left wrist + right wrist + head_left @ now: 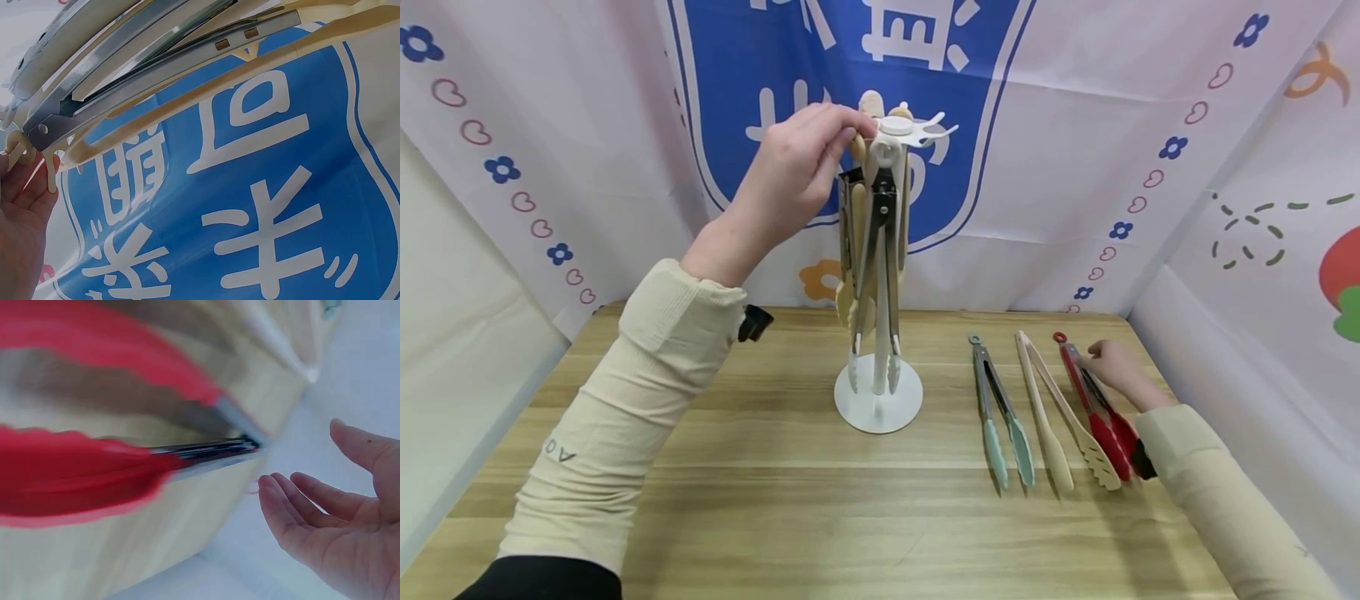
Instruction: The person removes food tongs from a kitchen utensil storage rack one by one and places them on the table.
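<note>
And across the far side we have the big white cloth backdrop (1075,125), a blue shield printed at its centre. Spread out before it, the pale wood-grain tabletop (760,517)! Standing at the far middle, it's the tall white utensil stand (880,417) on its round base, hung all round with tools, metal tongs with whitish tips (891,267) facing near.

Over on the right, three pairs lie side by side, legs spread towards the near edge: the long cream tongs (1040,408) in the middle, the red tongs with grey metal handles (1103,433) furthest right, the teal-tipped grey tongs (991,437) nearest the stand.

Now the hands! The left hand (801,162) is up top, thumb and fingers pinching the stand by a hook. The right hand (1116,367) holds nothing, thumb spread wide from loosely bent fingers, just beside the red tongs' far, ringed end.
</note>
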Demonstrator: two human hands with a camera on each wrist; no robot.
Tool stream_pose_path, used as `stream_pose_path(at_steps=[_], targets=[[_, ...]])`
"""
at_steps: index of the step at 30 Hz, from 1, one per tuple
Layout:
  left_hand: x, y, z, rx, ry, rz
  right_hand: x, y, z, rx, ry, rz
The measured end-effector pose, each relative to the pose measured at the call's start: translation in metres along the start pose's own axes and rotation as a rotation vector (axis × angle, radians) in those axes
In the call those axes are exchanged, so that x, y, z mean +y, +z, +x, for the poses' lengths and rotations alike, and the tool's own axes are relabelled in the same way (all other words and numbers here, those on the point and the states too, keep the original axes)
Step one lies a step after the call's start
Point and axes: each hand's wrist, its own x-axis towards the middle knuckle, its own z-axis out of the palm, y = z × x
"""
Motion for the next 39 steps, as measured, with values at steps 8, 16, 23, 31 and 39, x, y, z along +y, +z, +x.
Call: stream_pose_path(at_steps=[8, 16, 23, 31, 39], targets=[[-0.001, 0.0, -0.001, 0.007, 0.01, 0.003, -0.034, -0.013, -0.001, 0.01, -0.079, -0.012], [0.0, 0.0, 0.0, -0.003, 0.0, -0.001, -0.056, -0.02, -0.002, 0.006, -0.197, -0.035], [0.0, 0.0, 0.001, -0.004, -0.001, 0.002, -0.075, -0.028, -0.003, 0.022, -0.278, -0.019], [0.001, 0.0, 0.001, -0.002, -0.002, -0.001, -0.099, -0.042, -0.004, 0.031, -0.317, 0.003], [-0.002, 0.002, -0.001, 0.022, 0.029, -0.008, -0.117, -0.053, -0.007, 0.042, -0.333, -0.01]])
